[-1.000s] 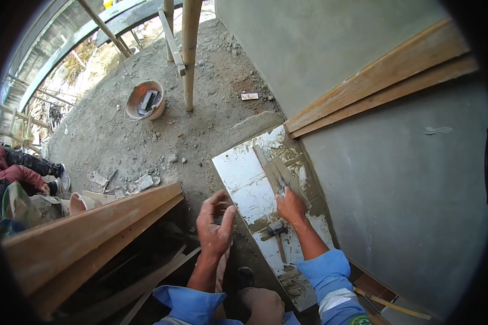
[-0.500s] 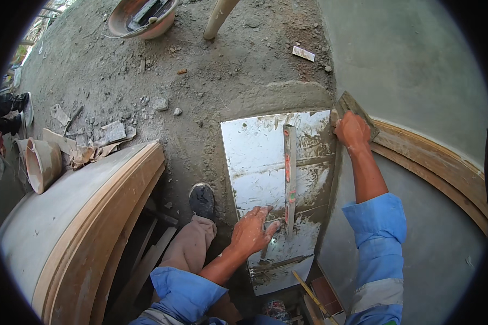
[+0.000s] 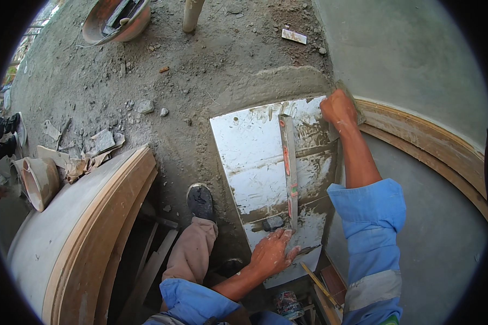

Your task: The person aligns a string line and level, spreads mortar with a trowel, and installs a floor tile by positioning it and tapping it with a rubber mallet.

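My right hand [image 3: 339,108] grips a flat grey trowel [image 3: 358,106] against the wall side of the far right corner of white tiles [image 3: 244,141] smeared with mortar. A long spirit level [image 3: 288,162] lies lengthwise on the tiles. My left hand [image 3: 272,252] is low over the near tiles, its fingers loosely bent and apart, thumb out. Just beyond its fingertips sits a dark mallet head [image 3: 273,222], its handle mostly hidden under that hand.
An orange bucket [image 3: 124,30], wooden post [image 3: 192,13] and rubble [image 3: 106,143] lie ahead and left. A wood-edged curved slab [image 3: 76,216] carries a tub [image 3: 40,184]. A person's legs [image 3: 5,135] show far left. A grey wall [image 3: 401,54] with wooden boards [image 3: 423,130] borders the right.
The view has swung downward since a second ago. My right hand carried the trowel from mid-tiles to the far right corner; my left hand came rightward over the tiles, then shifted nearer me.
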Action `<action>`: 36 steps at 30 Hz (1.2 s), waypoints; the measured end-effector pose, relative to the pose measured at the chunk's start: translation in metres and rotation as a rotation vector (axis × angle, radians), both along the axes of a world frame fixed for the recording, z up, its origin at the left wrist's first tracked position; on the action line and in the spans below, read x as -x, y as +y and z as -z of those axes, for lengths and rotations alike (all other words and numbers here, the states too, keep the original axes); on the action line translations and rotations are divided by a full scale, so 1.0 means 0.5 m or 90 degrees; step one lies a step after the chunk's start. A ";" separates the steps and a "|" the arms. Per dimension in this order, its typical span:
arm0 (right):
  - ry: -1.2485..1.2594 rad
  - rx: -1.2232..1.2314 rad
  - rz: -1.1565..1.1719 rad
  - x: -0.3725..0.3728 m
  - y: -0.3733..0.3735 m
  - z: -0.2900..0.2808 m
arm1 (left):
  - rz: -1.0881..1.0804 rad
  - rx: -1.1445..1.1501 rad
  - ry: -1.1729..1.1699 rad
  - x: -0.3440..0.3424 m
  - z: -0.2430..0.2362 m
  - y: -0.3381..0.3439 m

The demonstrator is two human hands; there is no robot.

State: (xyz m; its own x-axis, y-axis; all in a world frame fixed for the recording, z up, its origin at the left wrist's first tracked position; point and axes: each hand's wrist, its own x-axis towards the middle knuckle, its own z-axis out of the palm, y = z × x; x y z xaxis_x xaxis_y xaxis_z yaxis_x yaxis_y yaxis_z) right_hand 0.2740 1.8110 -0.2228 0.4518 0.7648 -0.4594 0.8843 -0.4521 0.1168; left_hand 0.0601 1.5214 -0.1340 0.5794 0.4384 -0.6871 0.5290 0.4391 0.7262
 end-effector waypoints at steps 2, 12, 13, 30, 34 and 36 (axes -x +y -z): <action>0.002 -0.022 0.014 -0.011 -0.008 -0.010 | 0.012 0.000 -0.009 0.002 -0.012 0.008; 0.162 -0.016 0.213 0.024 -0.017 -0.005 | -0.025 0.011 -0.055 -0.021 -0.033 0.000; 0.162 -0.013 0.205 0.037 -0.025 -0.006 | -0.009 0.064 -0.058 -0.020 -0.036 0.003; 0.222 0.086 0.231 0.233 -0.037 -0.080 | 0.017 0.006 -0.080 -0.015 -0.017 -0.022; 0.237 0.099 0.218 0.261 -0.054 -0.091 | 0.005 0.082 -0.120 -0.013 -0.026 -0.006; 0.246 0.094 0.215 0.282 -0.068 -0.087 | -0.052 0.024 -0.150 -0.006 -0.017 -0.026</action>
State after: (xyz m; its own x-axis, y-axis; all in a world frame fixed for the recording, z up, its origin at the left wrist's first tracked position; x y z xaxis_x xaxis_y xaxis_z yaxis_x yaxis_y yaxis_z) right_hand 0.1328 1.7771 -0.1791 0.4389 0.5208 -0.7322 0.6832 -0.7227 -0.1046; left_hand 0.0632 1.5084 -0.1257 0.6894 0.4670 -0.5538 0.3082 0.5027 0.8076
